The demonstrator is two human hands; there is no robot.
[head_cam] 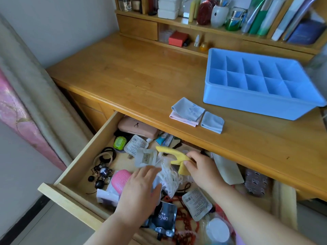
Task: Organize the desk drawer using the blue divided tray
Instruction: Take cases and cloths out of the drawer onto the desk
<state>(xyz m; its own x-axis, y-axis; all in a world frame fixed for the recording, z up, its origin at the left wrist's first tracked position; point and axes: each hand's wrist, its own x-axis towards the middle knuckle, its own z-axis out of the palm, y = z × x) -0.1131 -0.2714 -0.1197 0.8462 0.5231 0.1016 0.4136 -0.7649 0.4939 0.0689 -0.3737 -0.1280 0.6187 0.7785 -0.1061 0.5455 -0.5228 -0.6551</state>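
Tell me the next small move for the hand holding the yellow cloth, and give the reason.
Probably lift the folded yellow cloth out of the open wooden drawer and carry it toward the blue plastic divided tray on the desktop. The right hand already pinches it above the clutter, every tray compartment in view looks empty, and the left hand rests on other items.

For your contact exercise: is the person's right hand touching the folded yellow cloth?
Touching. The head view shows the right hand pinching the folded yellow cloth over the open wooden drawer.
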